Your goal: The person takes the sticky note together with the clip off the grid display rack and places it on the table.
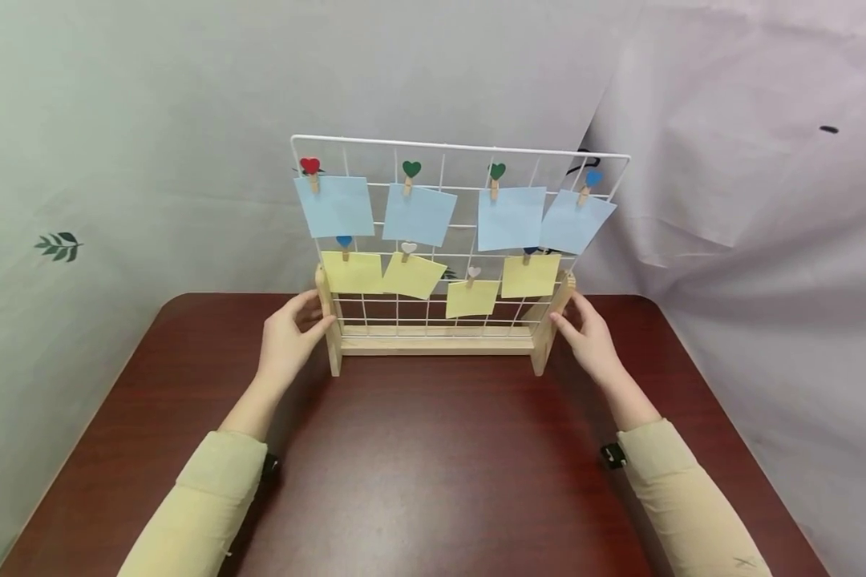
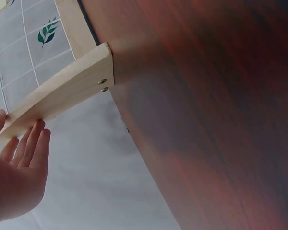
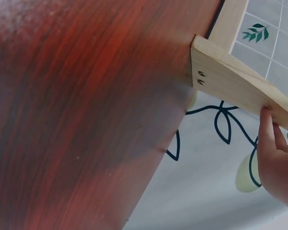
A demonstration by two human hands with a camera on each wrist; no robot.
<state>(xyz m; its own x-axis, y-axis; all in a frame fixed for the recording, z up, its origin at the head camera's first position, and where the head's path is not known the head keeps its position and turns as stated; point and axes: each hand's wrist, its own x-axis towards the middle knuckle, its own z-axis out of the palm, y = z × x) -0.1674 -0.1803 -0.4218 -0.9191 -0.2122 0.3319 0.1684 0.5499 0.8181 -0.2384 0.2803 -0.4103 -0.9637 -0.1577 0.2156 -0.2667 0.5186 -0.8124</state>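
A white wire grid (image 1: 462,147) stands in a pale wooden stand (image 1: 433,346) near the table's far edge. Several blue paper notes (image 1: 511,220) hang along its upper part, and several yellow ones (image 1: 413,275) lower down, on small wooden clips topped with hearts, such as a red heart clip (image 1: 310,168). My left hand (image 1: 289,336) grips the stand's left side piece between thumb and fingers, the thumb towards the front. On the opposite side my right hand (image 1: 590,336) pinches the right side piece (image 3: 235,76) the same way. Screw heads (image 2: 103,85) show low on the left side piece.
The dark red-brown table (image 1: 433,465) has rounded far corners. A pale cloth backdrop (image 1: 151,144) with leaf prints rises behind it and on both sides. Black bands or devices (image 1: 612,456) show at the sleeve cuffs.
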